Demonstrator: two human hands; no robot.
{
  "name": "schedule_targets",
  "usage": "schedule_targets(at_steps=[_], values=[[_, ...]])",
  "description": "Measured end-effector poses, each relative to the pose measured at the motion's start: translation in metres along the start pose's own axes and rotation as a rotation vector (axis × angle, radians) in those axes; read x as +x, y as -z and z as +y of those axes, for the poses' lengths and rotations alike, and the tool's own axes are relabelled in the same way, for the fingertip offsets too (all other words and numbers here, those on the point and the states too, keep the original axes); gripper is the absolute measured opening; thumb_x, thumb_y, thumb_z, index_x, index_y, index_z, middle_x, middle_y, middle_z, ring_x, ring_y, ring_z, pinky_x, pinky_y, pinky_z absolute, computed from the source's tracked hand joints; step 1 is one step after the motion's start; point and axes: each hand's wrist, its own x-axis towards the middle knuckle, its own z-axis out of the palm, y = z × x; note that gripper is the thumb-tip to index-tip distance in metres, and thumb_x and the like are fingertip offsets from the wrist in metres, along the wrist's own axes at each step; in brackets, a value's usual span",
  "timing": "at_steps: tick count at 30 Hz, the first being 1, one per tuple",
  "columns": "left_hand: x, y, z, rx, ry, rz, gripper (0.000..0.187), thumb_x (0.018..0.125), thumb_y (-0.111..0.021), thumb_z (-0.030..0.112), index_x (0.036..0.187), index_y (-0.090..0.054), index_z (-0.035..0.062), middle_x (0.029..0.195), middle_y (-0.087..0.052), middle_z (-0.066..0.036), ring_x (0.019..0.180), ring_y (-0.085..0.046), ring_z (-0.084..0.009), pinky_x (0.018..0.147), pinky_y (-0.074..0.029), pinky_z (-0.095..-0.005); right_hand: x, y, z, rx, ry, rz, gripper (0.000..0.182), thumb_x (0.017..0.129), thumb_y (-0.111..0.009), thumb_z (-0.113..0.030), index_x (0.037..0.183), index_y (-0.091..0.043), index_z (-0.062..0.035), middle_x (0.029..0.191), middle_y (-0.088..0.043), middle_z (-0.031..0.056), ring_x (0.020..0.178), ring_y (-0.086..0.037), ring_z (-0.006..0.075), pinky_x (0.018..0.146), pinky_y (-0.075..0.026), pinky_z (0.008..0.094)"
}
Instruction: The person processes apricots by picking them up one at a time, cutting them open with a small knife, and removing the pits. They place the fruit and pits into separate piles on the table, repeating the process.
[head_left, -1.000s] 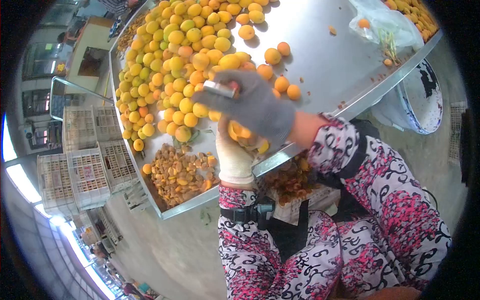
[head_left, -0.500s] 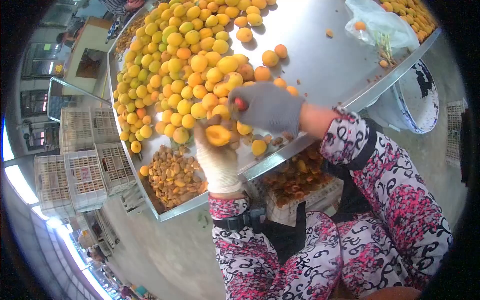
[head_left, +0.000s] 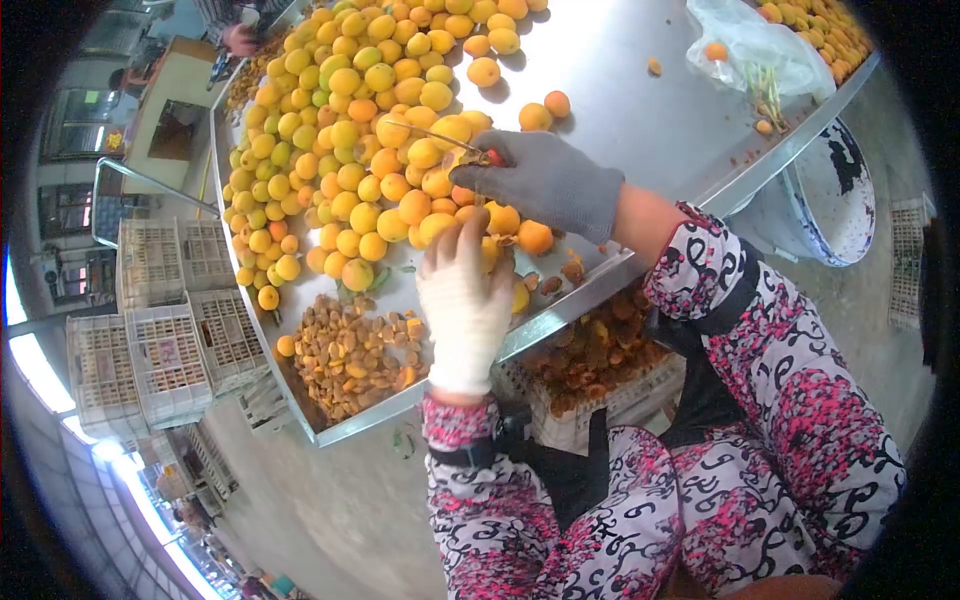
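Observation:
My right hand [head_left: 545, 185], in a grey glove, is closed round a knife [head_left: 435, 135] with a red handle, its thin blade pointing left over the apricots. My left hand [head_left: 465, 300], in a white glove with brown-stained fingers, reaches to the near edge of the apricot pile [head_left: 350, 150], fingers stretched out and apart. Its fingertips are beside or on the nearest apricots; I see nothing held in it. A single apricot [head_left: 535, 237] lies below my right hand. Left of my left hand is a heap of brown apricot pits [head_left: 355, 355] in the table's corner.
The metal table [head_left: 620, 100] has a raised rim. A plastic bag [head_left: 750, 60] lies at its far right. Beneath the near edge stands a crate of apricot scraps [head_left: 590, 360]. A white bucket [head_left: 835, 195] is on the right, stacked crates [head_left: 160, 350] on the left.
The halved apricot is gone from my left hand, which has moved right and spread its fingers. My right hand has shifted slightly right, and the knife blade now shows clearly.

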Motion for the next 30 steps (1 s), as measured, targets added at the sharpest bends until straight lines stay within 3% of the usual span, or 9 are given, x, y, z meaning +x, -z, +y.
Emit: schedule_targets(at_steps=[3,11,13,16,17,22,26,28,30], values=[[0.014,-0.018,0.0,0.503,-0.128,-0.019,0.045,0.066,-0.064,0.017,0.11,-0.055,0.0093,0.105,-0.055,-0.011,0.103,-0.05,-0.0302,0.088,-0.036,-0.0429,-0.001,-0.001,0.001,-0.033,-0.012,0.023,0.038,0.086,-0.055,-0.041,0.095,-0.059,-0.0041,0.079,-0.062,0.0124,0.073,-0.059,0.0223,0.069,-0.045,0.0318],[0.02,-0.028,-0.006,0.68,-0.033,-0.138,0.046,0.06,-0.069,0.021,0.103,-0.057,0.01,0.101,-0.056,-0.009,0.093,-0.052,-0.0299,0.082,-0.038,-0.042,-0.004,0.007,0.003,-0.032,-0.039,0.018,0.038,0.086,-0.057,-0.04,0.098,-0.059,-0.0043,0.079,-0.062,0.0117,0.072,-0.059,0.0201,0.068,-0.046,0.0307],[0.016,-0.018,-0.012,0.347,0.035,0.031,0.047,0.063,-0.065,0.015,0.108,-0.055,0.0073,0.102,-0.057,-0.013,0.091,-0.054,-0.0325,0.079,-0.04,-0.043,-0.004,0.009,0.003,0.132,-0.072,-0.006,0.038,0.085,-0.057,-0.039,0.099,-0.059,-0.0041,0.079,-0.063,0.0103,0.072,-0.059,0.0164,0.067,-0.046,0.0296],[0.006,0.001,-0.006,-0.885,0.46,0.161,0.054,0.071,-0.058,0.005,0.123,-0.045,0.0021,0.118,-0.052,-0.012,0.105,-0.053,-0.0246,0.087,-0.043,-0.034,-0.004,0.008,0.002,0.149,-0.121,-0.013,0.037,0.085,-0.058,-0.038,0.098,-0.058,-0.0025,0.073,-0.06,0.0074,0.063,-0.056,0.0129,0.057,-0.045,0.0272],[0.007,0.011,0.006,-0.887,0.454,0.159,0.054,0.075,-0.053,0.011,0.127,-0.042,0.0001,0.123,-0.048,-0.01,0.113,-0.046,-0.0216,0.099,-0.033,-0.0326,-0.006,0.007,-0.002,0.154,-0.112,-0.014,0.037,0.085,-0.058,-0.038,0.098,-0.058,-0.0025,0.073,-0.06,0.0074,0.063,-0.056,0.0129,0.057,-0.045,0.0272],[0.004,0.016,0.0,-1.077,0.445,0.094,0.052,0.079,-0.05,0.014,0.129,-0.041,0.0005,0.123,-0.047,-0.01,0.111,-0.046,-0.0184,0.098,-0.032,-0.0296,-0.015,-0.013,-0.013,0.788,-0.312,-0.174,0.03,0.085,-0.059,-0.033,0.09,-0.056,-0.0039,0.065,-0.052,0.001,0.045,-0.044,0.0071,0.037,-0.033,0.0214],[0.007,0.025,0.013,-1.024,0.489,0.085,0.06,0.078,-0.055,0.004,0.133,-0.033,-0.0004,0.123,-0.045,-0.011,0.112,-0.045,-0.0185,0.097,-0.035,-0.0313,-0.016,-0.01,-0.02,0.765,-0.302,-0.185,0.028,0.085,-0.059,-0.032,0.088,-0.056,-0.0045,0.065,-0.052,0.0005,0.045,-0.044,0.0065,0.038,-0.032,0.0206],[0.006,0.028,0.013,-0.994,0.484,0.09,0.062,0.076,-0.055,-0.001,0.134,-0.031,0.0006,0.123,-0.044,-0.011,0.111,-0.045,-0.0183,0.097,-0.035,-0.0317,-0.019,-0.01,-0.022,0.667,-0.254,-0.219,0.036,0.083,-0.058,-0.035,0.093,-0.062,-0.0004,0.073,-0.06,0.0021,0.063,-0.053,0.0071,0.053,-0.042,0.0225],[0.005,0.03,0.021,-1.058,0.404,0.136,0.061,0.077,-0.055,0.001,0.133,-0.032,0.0013,0.122,-0.044,-0.01,0.11,-0.045,-0.0178,0.096,-0.036,-0.0315,-0.018,-0.014,-0.02,0.716,-0.241,-0.238,0.036,0.084,-0.058,-0.035,0.094,-0.062,-0.0006,0.073,-0.06,0.0025,0.063,-0.053,0.0072,0.053,-0.042,0.0223]])
